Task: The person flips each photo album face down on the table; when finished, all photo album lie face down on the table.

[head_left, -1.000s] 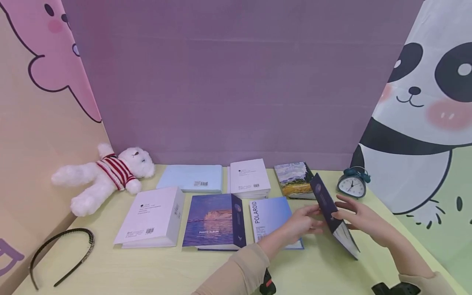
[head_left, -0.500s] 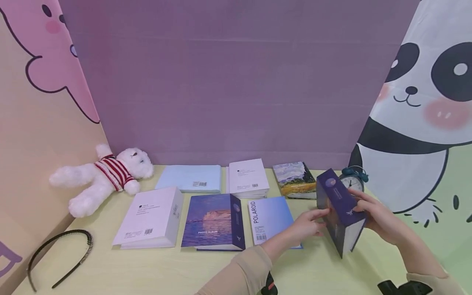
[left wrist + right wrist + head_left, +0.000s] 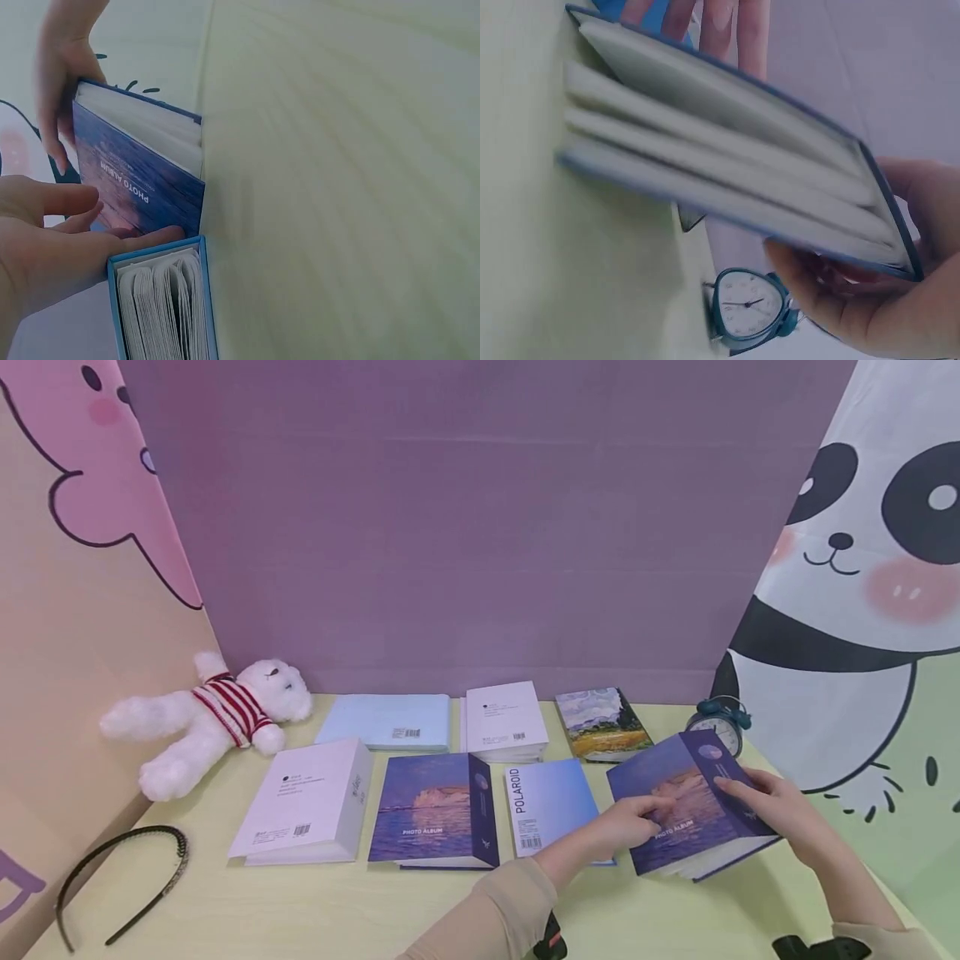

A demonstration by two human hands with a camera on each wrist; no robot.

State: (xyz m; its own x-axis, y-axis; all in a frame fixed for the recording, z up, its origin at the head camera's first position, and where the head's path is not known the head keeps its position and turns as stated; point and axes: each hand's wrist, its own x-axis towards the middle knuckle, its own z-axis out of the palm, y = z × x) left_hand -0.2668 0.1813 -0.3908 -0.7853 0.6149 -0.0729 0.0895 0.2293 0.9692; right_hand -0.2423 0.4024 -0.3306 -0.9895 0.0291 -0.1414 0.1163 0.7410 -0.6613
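My right hand (image 3: 780, 814) grips the spine side of a thick photo album (image 3: 678, 793) with a seascape cover and dark blue spine. It stands tilted at the right of the table, front cover facing up and left, and its pages (image 3: 727, 157) fan apart in the right wrist view. On the front cover lie the loosely extended fingers of my left hand (image 3: 626, 827). A blue Polaroid album (image 3: 555, 802) lies just left, partly behind the left forearm; its blue-edged end (image 3: 161, 300) shows below the left hand in the left wrist view.
A matching photo album (image 3: 427, 810), a thick white book (image 3: 300, 793), a pale blue book (image 3: 386, 722), another white book (image 3: 506, 718) and a landscape-covered book (image 3: 603, 727) lie in rows. An alarm clock (image 3: 716, 727) stands behind the held album. At left are a plush bear (image 3: 232, 710) and a headband (image 3: 176, 868).
The held photo album has turned from nearly edge-on, through spine-forward, to leaning left with its front cover showing. My left fingers have come onto that cover; the right hand has shifted slightly right.
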